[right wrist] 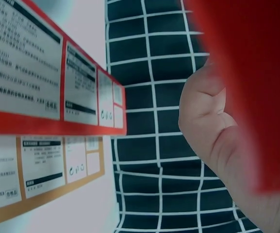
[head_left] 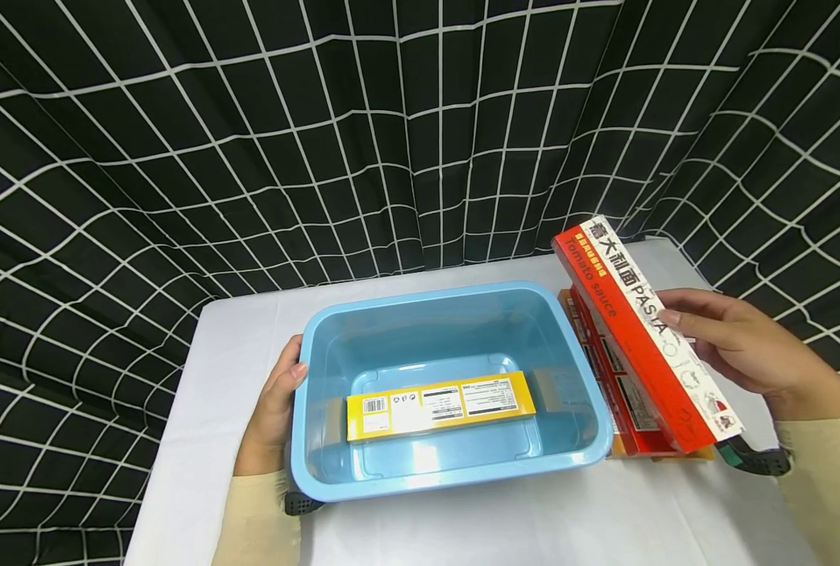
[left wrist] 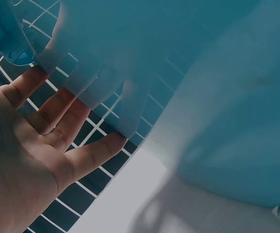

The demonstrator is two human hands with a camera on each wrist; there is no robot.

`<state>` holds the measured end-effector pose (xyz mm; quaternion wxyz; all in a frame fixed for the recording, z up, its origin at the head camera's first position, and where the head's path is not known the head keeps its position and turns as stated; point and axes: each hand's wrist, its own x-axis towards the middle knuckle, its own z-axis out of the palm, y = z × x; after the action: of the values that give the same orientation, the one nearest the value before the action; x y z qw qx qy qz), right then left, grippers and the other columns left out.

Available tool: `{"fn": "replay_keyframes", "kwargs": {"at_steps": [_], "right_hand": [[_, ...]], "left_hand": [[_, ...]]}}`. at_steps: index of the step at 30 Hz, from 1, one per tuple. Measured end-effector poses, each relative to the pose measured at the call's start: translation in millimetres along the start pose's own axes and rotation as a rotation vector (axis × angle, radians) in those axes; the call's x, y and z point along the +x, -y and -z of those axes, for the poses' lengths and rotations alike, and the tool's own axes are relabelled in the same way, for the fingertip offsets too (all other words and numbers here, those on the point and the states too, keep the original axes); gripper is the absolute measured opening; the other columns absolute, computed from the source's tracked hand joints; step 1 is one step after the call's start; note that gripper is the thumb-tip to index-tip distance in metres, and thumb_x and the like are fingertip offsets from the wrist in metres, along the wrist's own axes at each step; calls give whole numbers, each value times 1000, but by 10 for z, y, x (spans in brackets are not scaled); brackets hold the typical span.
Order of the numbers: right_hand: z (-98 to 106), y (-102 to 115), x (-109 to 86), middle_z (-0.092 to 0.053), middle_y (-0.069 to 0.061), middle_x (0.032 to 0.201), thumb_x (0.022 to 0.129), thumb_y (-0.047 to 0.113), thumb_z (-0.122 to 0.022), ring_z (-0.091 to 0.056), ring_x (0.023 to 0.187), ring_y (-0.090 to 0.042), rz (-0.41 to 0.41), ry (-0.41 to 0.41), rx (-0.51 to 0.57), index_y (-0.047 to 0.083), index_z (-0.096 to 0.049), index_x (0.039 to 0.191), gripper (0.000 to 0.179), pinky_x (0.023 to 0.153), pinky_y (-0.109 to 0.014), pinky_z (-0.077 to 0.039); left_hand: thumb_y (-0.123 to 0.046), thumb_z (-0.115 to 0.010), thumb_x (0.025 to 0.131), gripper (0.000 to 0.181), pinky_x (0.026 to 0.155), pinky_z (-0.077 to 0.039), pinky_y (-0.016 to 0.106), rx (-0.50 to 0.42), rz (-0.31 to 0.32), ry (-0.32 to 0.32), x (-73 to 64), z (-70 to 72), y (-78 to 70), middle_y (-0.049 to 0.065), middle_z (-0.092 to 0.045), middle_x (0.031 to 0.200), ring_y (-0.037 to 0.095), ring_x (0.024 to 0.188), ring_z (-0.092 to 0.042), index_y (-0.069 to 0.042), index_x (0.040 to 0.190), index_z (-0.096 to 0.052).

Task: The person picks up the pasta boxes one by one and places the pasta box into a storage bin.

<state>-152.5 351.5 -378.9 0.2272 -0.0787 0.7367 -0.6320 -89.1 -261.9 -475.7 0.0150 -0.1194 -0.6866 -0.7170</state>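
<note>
My right hand [head_left: 735, 338] holds a red and white pasta box [head_left: 646, 338], the thumb on its white printed face and the other fingers behind. The box tilts above several similar boxes; in the right wrist view its red side [right wrist: 246, 87] fills the right part. My left hand [head_left: 274, 405] is at the left end of a light blue plastic bin [head_left: 455, 491]. In the left wrist view, its nearly straight fingers [left wrist: 57, 114] touch the bin's outer wall. A yellow box [head_left: 441, 405] lies flat inside the bin, label side up.
Just right of the bin lies a red box [head_left: 635, 401] on top of an orange-edged box [right wrist: 42, 167]. All stand on a table with a white cloth [head_left: 200, 409]. A black curtain with white grid lines [head_left: 406, 141] hangs behind and at both sides.
</note>
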Motion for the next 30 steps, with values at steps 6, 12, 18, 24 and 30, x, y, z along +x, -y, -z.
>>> {"fn": "replay_keyframes", "kwargs": {"at_steps": [6, 12, 18, 24, 30], "right_hand": [[-67, 45, -7, -73, -5, 130, 115, 8, -48, -76, 102, -30, 5, 2, -35, 32, -70, 143, 43, 77, -50, -63], [-142, 76, -12, -74, -6, 128, 114, 6, -50, -76, 99, -32, 31, -7, -102, 32, -69, 143, 43, 75, -51, -63], [-205, 123, -18, -74, -7, 127, 114, 6, -51, -77, 97, -34, 39, -3, -113, 32, -69, 144, 43, 75, -52, -63], [-274, 145, -10, -74, -7, 128, 113, 6, -53, -76, 97, -36, 39, -8, -129, 35, -69, 143, 44, 74, -53, -63], [-292, 150, 6, -73, -7, 129, 113, 4, -51, -76, 98, -33, 55, 21, -118, 35, -69, 145, 48, 74, -53, -63]], "left_hand": [[-34, -42, 105, 53, 96, -56, 51, -5, -5, 3, 1, 4, 2, 24, -54, 138, 37, 122, -54, -7, 151, -49], [-34, -42, 105, 53, 95, -56, 50, -4, -8, 1, 4, 7, 4, 24, -55, 137, 38, 121, -54, -7, 151, -50], [-34, -43, 105, 54, 94, -56, 52, -7, -8, -5, 4, 0, -7, 24, -55, 138, 37, 121, -54, -7, 151, -49], [-32, -44, 104, 53, 93, -57, 51, -13, -9, -14, 8, -12, -16, 24, -56, 135, 37, 120, -55, -6, 150, -50], [-31, -44, 103, 53, 93, -57, 50, -14, -10, -24, 10, -20, -25, 24, -57, 133, 38, 119, -55, -5, 149, -52]]}}
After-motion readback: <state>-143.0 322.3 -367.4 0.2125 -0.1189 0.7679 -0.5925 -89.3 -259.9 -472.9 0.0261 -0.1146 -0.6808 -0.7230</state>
